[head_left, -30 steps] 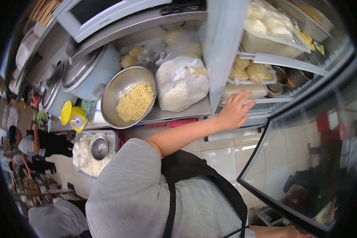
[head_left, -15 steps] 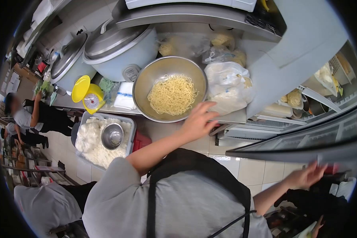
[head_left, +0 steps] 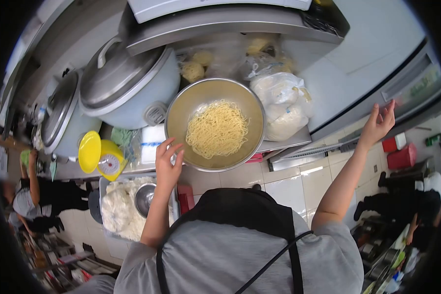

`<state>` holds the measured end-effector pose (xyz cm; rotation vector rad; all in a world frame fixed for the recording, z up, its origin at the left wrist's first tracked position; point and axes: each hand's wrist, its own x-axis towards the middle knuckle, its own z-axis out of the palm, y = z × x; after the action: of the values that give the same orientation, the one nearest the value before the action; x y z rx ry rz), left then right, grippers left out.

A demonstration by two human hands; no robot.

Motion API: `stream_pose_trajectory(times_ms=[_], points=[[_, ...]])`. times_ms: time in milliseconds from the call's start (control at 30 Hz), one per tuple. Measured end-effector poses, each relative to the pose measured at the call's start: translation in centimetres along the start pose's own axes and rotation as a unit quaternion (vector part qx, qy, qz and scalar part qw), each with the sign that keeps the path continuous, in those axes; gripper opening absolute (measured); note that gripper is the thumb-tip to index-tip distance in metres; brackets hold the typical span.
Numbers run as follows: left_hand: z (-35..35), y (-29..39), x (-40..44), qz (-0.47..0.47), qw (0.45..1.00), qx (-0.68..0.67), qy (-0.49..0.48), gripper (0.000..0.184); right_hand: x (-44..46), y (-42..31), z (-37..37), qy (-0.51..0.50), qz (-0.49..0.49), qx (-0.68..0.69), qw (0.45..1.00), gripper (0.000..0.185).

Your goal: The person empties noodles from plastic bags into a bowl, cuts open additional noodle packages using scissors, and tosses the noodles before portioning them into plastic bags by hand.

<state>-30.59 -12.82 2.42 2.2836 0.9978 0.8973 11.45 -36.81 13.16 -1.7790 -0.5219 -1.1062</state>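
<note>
My left hand (head_left: 169, 161) is raised beside the lower left rim of a large steel bowl (head_left: 176, 108), fingers apart and nothing in them. Loose yellow noodles (head_left: 217, 129) lie inside the bowl. On the right, my right hand (head_left: 379, 122) reaches to the fridge door (head_left: 402, 93), its fingers spread near the door's edge; contact is unclear. Clear bags with pale contents (head_left: 281, 105) rest just right of the bowl. A yellow scale (head_left: 110, 164) and a white packet (head_left: 152, 142) are to its left.
Two large lidded cookers (head_left: 132, 88) stand at the left of the counter. Below it, a grey tub (head_left: 105, 230) holds white contents and a small metal bowl (head_left: 144, 198). A metal shelf (head_left: 230, 32) overhangs the counter. Co-workers (head_left: 34, 198) stand at the far left, another person (head_left: 402, 201) at right.
The fridge door has swung from wide open to nearly or fully closed, with my right hand now up by it. My left hand has moved from the fridge side to the bowl's left.
</note>
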Motion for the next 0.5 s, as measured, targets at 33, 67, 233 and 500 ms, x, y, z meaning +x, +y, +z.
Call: stream_pose_trajectory(times_ms=[33, 67, 233, 500], points=[[0.3, -0.1, 0.6, 0.008, 1.000, -0.007, -0.007, 0.018, -0.6, -1.1, -0.3, 0.007, 0.000, -0.011, 1.000, 0.043], [0.7, -0.2, 1.2, 0.015, 1.000, -0.007, -0.010, 0.018, -1.1, -2.0, -0.4, 0.034, -0.032, 0.024, 0.999, 0.039], [3.4, 1.1, 4.4, 0.051, 0.998, -0.025, -0.024, 0.018, -4.4, -3.3, 2.0, -0.134, -0.092, 0.082, 0.983, 0.020], [7.3, 4.5, 9.1, 0.093, 0.995, 0.004, -0.026, 0.019, -7.7, -0.3, 8.2, -0.284, 0.055, 0.146, 0.946, 0.015]])
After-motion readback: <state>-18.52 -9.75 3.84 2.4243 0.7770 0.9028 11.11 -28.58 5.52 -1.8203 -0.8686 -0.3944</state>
